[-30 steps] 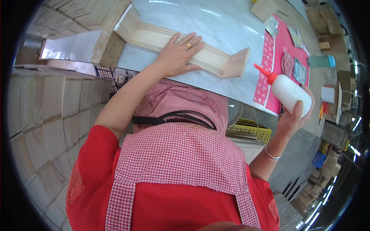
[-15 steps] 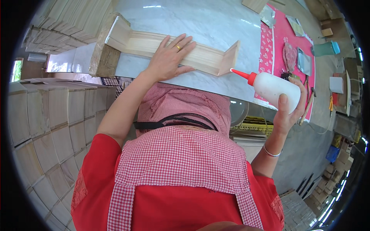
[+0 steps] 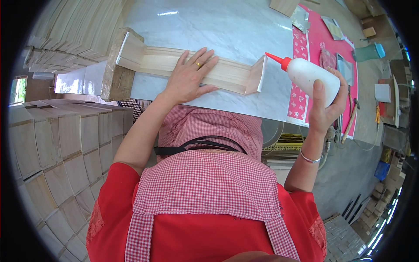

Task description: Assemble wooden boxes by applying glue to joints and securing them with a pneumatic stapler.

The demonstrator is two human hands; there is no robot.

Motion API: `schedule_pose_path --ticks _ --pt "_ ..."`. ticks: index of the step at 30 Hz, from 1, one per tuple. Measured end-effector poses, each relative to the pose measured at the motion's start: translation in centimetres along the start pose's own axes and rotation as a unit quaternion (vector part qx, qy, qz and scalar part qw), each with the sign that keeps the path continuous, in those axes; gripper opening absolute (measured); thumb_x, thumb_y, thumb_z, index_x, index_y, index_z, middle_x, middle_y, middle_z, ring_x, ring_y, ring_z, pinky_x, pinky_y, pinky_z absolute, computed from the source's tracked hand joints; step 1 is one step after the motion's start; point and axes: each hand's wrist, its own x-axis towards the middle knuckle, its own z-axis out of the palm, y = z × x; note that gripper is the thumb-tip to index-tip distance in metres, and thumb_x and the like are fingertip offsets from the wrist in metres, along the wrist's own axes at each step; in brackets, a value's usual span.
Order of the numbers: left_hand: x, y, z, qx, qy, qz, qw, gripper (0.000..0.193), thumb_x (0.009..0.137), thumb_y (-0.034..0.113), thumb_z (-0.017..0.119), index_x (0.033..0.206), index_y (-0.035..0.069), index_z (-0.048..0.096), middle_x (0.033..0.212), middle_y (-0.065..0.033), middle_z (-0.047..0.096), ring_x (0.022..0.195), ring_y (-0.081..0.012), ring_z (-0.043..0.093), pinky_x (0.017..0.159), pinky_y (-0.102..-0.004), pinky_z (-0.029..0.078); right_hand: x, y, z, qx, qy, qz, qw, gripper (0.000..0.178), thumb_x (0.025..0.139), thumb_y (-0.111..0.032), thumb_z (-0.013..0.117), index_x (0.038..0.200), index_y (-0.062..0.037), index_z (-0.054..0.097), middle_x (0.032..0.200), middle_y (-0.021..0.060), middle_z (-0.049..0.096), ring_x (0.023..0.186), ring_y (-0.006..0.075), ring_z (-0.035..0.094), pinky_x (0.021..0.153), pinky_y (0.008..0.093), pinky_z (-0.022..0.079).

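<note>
A long wooden piece [image 3: 233, 72] with an upright board at each end lies across the bench. My left hand [image 3: 190, 78] rests flat on its middle, fingers spread, a gold ring on one of them. White glue lines the edge of the left end board [image 3: 131, 49]. Another white line runs along the edge of the right end board [image 3: 256, 75]. My right hand [image 3: 327, 102] is wrapped round a white glue bottle [image 3: 307, 81] with a red nozzle. The bottle lies tilted, its nozzle tip at the top corner of the right end board.
A thick wooden block [image 3: 117, 81] sits by the piece's left end on the marble-patterned bench [image 3: 218, 26]. Stacked thin boards [image 3: 78, 24] rise at the far left. On the right, a pink cloth [image 3: 325, 41] carries various items, among them a hammer [image 3: 351, 118]. Wooden blocks [image 3: 65, 144] are piled at lower left.
My right hand has raised the bottle, its nozzle going from the right end board's lower corner to its top corner. A white glue line now shows along that edge. The piece sits slightly lower in view.
</note>
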Motion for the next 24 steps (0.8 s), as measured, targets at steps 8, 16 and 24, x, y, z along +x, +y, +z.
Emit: schedule_pose_path --ticks 8,16,24 --pt "-0.2 0.0 -0.1 -0.007 0.003 0.001 1.0 0.081 0.088 0.054 0.064 0.153 0.014 0.036 0.158 -0.0073 0.035 0.149 -0.0263 0.027 0.122 -0.0514 0.018 -1.4 -1.5 -1.8 0.012 -0.015 0.042 0.999 0.045 0.087 -0.019 0.076 0.122 0.0018 0.056 0.115 0.0095 0.06 0.103 0.0171 0.058 0.092 0.033 0.047" --pt "0.4 2.0 0.5 -0.038 -0.001 -0.019 0.999 0.086 0.084 0.05 0.07 0.152 0.01 0.036 0.158 -0.0117 0.035 0.149 -0.0299 0.027 0.12 -0.0568 0.018 -1.5 5.7 -1.1 0.074 0.153 0.127 0.977 0.043 0.082 -0.016 0.08 0.112 -0.0005 0.054 0.108 0.007 0.057 0.1 0.0182 0.055 0.09 0.0334 0.046" --pt "0.2 1.7 -4.7 -0.075 0.02 -0.067 0.995 0.082 0.082 0.046 0.074 0.147 0.008 0.041 0.156 -0.0182 0.035 0.148 -0.034 0.03 0.117 -0.06 0.022 6.4 19.6 5.6 -0.188 0.083 0.065 0.976 0.044 0.079 -0.024 0.081 0.094 0.0008 0.048 0.092 0.0144 0.052 0.089 0.0299 0.052 0.083 0.0425 0.044"
